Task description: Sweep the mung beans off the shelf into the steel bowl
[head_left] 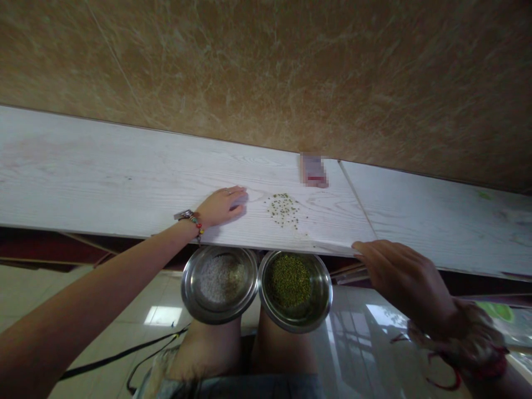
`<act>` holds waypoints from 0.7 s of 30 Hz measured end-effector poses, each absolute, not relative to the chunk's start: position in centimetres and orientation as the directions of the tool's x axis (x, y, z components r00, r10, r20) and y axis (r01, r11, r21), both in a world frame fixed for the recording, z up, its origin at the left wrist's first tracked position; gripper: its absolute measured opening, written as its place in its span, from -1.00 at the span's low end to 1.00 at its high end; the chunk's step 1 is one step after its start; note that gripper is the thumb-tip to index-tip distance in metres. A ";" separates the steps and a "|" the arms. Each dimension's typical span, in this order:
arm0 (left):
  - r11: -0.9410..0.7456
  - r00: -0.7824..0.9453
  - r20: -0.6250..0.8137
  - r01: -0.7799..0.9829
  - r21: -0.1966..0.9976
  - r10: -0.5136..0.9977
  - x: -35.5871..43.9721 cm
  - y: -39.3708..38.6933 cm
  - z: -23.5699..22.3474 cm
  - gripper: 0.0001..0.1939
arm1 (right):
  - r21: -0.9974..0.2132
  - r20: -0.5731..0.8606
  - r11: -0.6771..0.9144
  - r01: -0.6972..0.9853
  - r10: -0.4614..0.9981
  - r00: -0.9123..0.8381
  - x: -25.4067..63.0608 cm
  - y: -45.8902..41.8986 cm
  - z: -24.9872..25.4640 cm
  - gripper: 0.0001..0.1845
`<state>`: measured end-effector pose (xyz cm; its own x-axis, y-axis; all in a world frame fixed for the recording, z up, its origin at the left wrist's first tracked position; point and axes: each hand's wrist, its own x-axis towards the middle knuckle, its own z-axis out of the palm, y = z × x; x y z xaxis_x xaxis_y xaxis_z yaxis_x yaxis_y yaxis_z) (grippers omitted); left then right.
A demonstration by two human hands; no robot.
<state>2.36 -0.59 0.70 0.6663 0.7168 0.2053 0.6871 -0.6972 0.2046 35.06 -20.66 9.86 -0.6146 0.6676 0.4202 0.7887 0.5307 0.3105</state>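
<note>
My left hand (221, 208) lies flat on the white wooden ledge (124, 183), fingers stretched to the right and holding nothing. Just beyond its fingertips is a loose scatter of mung beans (284, 209), with some pale grains among them. At the ledge's front edge, my right hand (401, 271) is closed on a thin pale stick-like tool (334, 244), its tip pointing left toward the scatter. Two metal bowls rest on my thighs below the ledge. The left bowl (188, 293) contains white rice-like grains (220, 277); the right bowl (325, 293) contains mung beans (290, 280).
A small blurred-out object (313, 170) lies behind the scatter near the brown marbled wall (266, 72). A seam (357, 197) crosses the ledge at right. Black straps (124, 352) hang at lower left above the shiny tiled floor (357, 354).
</note>
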 end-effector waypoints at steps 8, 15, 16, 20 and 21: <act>-0.690 0.660 0.202 0.695 0.200 0.723 2.5 -0.7 0.8 -0.54 | 0.301 0.429 0.546 0.782 0.655 -0.622 34.5 -21.6 10.1 -0.76; -0.692 0.661 0.205 0.695 0.196 0.722 2.4 -0.8 0.8 -0.55 | 0.319 0.426 0.518 0.794 0.670 -0.608 34.9 -21.7 10.0 -0.75; -0.693 0.661 0.210 0.693 0.199 0.721 2.4 -0.7 0.8 -0.56 | 0.317 0.427 0.519 0.794 0.670 -0.608 34.9 -21.8 9.9 -0.76; -0.691 0.657 0.216 0.694 0.202 0.723 2.4 -0.7 0.6 -0.56 | 0.287 0.432 0.525 0.801 0.675 -0.598 34.9 -21.9 9.9 -0.73; -0.690 0.657 0.213 0.695 0.202 0.723 2.4 -0.7 0.6 -0.56 | 0.278 0.436 0.526 0.804 0.677 -0.594 34.9 -21.8 9.9 -0.72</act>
